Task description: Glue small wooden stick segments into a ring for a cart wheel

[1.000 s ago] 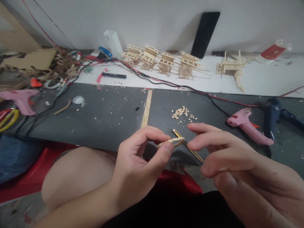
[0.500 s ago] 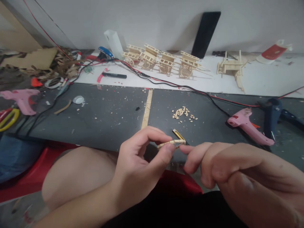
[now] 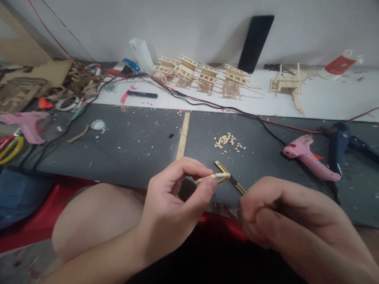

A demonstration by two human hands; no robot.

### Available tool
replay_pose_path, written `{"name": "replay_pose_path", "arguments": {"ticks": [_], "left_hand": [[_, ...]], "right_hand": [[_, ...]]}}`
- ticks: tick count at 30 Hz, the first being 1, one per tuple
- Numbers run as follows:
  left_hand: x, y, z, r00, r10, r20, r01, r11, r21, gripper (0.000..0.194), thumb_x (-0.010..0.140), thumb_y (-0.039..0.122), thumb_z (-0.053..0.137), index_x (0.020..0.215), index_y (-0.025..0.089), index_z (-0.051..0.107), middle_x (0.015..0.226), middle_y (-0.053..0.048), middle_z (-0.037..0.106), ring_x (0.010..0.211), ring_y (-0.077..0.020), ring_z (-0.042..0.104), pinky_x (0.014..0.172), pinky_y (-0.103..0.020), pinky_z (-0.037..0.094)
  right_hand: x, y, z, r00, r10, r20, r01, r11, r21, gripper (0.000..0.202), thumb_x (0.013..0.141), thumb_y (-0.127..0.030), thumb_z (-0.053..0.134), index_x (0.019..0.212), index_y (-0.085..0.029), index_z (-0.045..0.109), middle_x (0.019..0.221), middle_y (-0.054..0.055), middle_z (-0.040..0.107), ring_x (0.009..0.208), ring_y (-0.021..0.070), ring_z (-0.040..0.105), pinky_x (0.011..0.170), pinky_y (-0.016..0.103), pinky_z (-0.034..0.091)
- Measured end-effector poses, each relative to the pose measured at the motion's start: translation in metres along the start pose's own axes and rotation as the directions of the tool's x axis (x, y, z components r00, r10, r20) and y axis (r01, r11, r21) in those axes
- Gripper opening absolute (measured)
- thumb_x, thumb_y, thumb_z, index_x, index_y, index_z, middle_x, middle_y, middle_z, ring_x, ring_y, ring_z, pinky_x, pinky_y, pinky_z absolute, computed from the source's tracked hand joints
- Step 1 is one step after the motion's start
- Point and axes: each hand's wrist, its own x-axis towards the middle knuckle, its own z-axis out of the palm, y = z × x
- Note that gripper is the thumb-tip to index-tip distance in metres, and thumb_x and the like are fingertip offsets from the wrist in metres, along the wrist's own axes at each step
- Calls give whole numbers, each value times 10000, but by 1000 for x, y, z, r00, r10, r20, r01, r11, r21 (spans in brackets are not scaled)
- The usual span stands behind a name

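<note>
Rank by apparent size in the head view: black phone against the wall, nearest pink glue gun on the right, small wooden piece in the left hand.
1. black phone, though farthest away
2. pink glue gun, looks close in size
3. small wooden piece, clearly smallest, pinched by left hand

Wood bits [image 3: 227,141] left of glue gun [image 3: 309,157]; model carts [image 3: 204,75] behind.

Pale bare wood piece [image 3: 213,177], matt grey mat [image 3: 133,146], glossy pink plastic glue gun [image 3: 309,156].

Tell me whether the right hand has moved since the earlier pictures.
Yes. The right hand has curled into a fist and pulled down, toward the person, away from the heap of wood bits and off the small wooden ring.
</note>
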Motion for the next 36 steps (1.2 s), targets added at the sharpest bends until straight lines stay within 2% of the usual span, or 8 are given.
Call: {"name": "replay_pose_path", "arguments": {"ticks": [4,7,11,14,19,24,30,36], "left_hand": [[-1,0,-1,1000,7,2,-7,1000,5,89,1036,210,805,978,277,800,985,15,755,909,-142,708,840,-273,565],[-1,0,-1,1000,21,7,-20,1000,-7,89,1041,206,799,985,276,795,979,12,746,916,-147,709,843,-276,570],[-1,0,2,999,33,0,-33,999,8,100,1036,189,798,986,275,792,994,14,745,909,-140,711,821,-265,571],[-1,1,3,999,51,-3,-51,999,15,112,1036,176,789,977,271,790,983,14,739,903,-138,709,825,-264,574],[-1,0,4,998,61,9,-61,998,21,113,1032,158,783,981,260,787,978,3,745,894,-147,714,804,-271,574],[-3,1,3,999,38,12,-38,999,13,89,1030,188,803,990,266,788,991,1,744,886,-150,710,787,-279,564],[-4,0,2,999,31,13,-31,999,10,85,1035,210,807,983,274,787,991,1,741,914,-157,699,835,-290,557],[-2,-1,4,999,30,24,-31,1000,3,80,1037,209,804,997,276,784,1000,-3,751,939,-172,708,854,-312,554]], "right_hand": [[4,4,6,998,34,-56,-44,981,-188,321,1139,-445,571,1025,-230,780,619,-26,591,508,106,470,451,179,396],[3,6,9,979,-169,-117,105,900,-422,249,1109,-365,624,1232,-233,796,561,-73,572,437,88,483,431,164,399],[1,3,11,926,-370,-80,231,720,-655,258,1059,-272,643,1243,-224,817,502,-106,536,373,65,470,405,151,383],[4,1,12,916,-398,-47,277,713,-645,213,1060,-243,622,1096,-233,832,473,-110,519,364,58,467,444,133,433],[9,0,11,932,-359,-41,279,787,-550,205,1059,-191,630,1004,-254,817,634,-92,731,436,47,591,479,108,479],[6,-2,8,937,-347,-41,285,825,-488,190,1059,-207,670,918,-274,779,756,-65,818,538,74,704,549,122,560],[0,-3,6,862,-455,-226,334,843,-422,129,1002,-244,779,899,-315,808,846,-32,789,648,103,715,537,159,552],[-1,1,1,860,-439,-260,345,876,-338,86,1001,-330,832,915,-321,830,1176,36,872,1171,294,806,975,379,688]]}}
